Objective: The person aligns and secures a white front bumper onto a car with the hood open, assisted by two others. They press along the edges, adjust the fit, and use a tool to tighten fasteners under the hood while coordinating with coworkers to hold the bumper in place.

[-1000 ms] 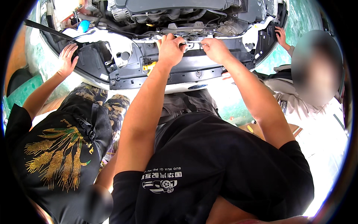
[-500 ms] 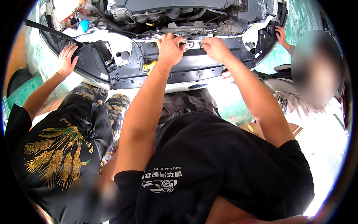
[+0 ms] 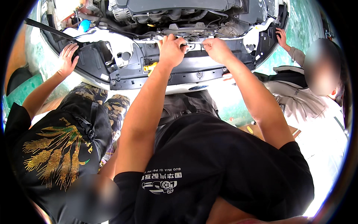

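Both my hands are over the middle of a car's open front, at the crossmember (image 3: 149,45) behind the bumper. My left hand (image 3: 172,52) is closed, thumb and fingers curled together at the hood latch area. What it grips is hidden by the fingers. Just to its right, my right hand (image 3: 217,51) pinches with thumb and index finger. A thin, light-coloured piece shows between the two hands, too small to name. Below them lies the black plastic panel (image 3: 201,61) inside the bumper.
The engine cover (image 3: 167,5) rises beyond. A black strut (image 3: 48,29) slants in at the left, near a blue cap (image 3: 84,26). A yellow object (image 3: 150,67) sits by my left wrist. People stand on both sides; a left person's hand (image 3: 68,59) and a right person's hand (image 3: 281,36) rest on the bumper.
My hands stay in nearly the same place and grip. The person at the right has shifted a little, head further right and lower.
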Action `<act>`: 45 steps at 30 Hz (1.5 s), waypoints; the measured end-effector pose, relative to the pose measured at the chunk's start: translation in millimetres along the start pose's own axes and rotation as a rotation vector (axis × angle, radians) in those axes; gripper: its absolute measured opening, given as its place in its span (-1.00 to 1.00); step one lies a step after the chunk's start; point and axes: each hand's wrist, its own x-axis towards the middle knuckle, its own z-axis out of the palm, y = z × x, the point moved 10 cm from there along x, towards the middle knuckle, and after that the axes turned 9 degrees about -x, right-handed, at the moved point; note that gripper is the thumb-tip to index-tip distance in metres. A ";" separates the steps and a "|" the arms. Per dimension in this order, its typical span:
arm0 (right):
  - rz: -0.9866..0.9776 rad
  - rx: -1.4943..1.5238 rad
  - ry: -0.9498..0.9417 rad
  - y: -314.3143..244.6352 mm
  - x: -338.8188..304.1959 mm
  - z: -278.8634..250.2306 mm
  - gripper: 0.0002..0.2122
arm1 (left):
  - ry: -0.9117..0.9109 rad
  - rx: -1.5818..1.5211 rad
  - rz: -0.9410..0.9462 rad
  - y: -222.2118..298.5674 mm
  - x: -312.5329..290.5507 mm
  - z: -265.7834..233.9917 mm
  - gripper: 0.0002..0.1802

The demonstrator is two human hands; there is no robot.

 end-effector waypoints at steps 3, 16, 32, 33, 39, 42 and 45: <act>0.013 -0.011 -0.029 -7.2 2.9 -7.3 -0.74 | 0.022 -0.014 0.023 -1.2 5.4 -1.9 -0.82; 0.027 0.018 0.002 -2.7 1.3 8.0 -0.74 | 0.014 -0.006 0.015 -2.3 -1.7 1.8 -0.82; -0.012 -0.011 0.037 -2.6 -1.9 15.5 -0.75 | 0.074 -0.004 0.064 -4.5 -7.4 5.2 -0.83; -0.016 -0.013 0.037 -2.3 -2.1 15.4 -0.75 | 0.078 -0.007 0.069 -3.9 -7.4 5.3 -0.83; 0.037 0.026 0.051 2.5 -6.5 18.3 -0.74 | 0.099 -0.012 0.089 -4.9 -8.2 6.0 -0.82; 0.031 -0.005 0.054 2.0 -6.1 18.9 -0.74 | 0.113 -0.008 0.108 -4.4 -8.1 5.6 -0.81; -0.006 -0.019 0.088 0.3 -8.1 16.8 -0.73 | 0.098 -0.016 0.094 -2.7 -7.8 5.3 -0.81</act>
